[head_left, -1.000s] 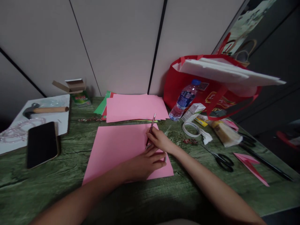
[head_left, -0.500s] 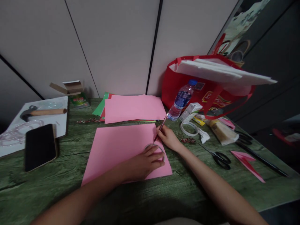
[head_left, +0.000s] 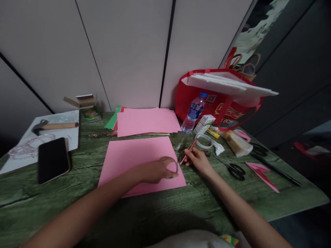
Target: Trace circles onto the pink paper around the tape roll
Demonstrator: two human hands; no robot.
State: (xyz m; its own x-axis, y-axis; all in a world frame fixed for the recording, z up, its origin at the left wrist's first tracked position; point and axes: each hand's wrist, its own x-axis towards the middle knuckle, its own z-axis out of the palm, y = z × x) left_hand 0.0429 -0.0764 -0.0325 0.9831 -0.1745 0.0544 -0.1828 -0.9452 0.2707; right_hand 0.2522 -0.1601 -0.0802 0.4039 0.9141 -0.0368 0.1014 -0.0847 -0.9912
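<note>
A sheet of pink paper point(head_left: 134, 151) lies on the table in front of me, with at least one more sheet beneath its near edge. My left hand point(head_left: 159, 170) rests on its right part, thumb and fingers closed around a thin grey ring point(head_left: 177, 168) that looks like a tape roll lying flat. Part of the ring is hidden under the fingers. In my right hand point(head_left: 198, 160) is a reddish pencil point(head_left: 192, 148), gripped as for writing. Its tip points down near the paper's right edge, close to the ring; whether it touches anything I cannot tell.
Behind lies a stack of coloured paper point(head_left: 147, 121). At right are a water bottle point(head_left: 193, 113), red bag point(head_left: 186, 91), clear tape roll point(head_left: 204, 146), scissors point(head_left: 236, 171) and folded pink paper point(head_left: 262, 175). At left are a phone point(head_left: 53, 160), hammer point(head_left: 59, 126) and small box point(head_left: 90, 112).
The pencil has gone from the ring's top to the right, just off the paper's edge. My left fingers, spread over the ring before, have closed at its side. The view has shifted slightly.
</note>
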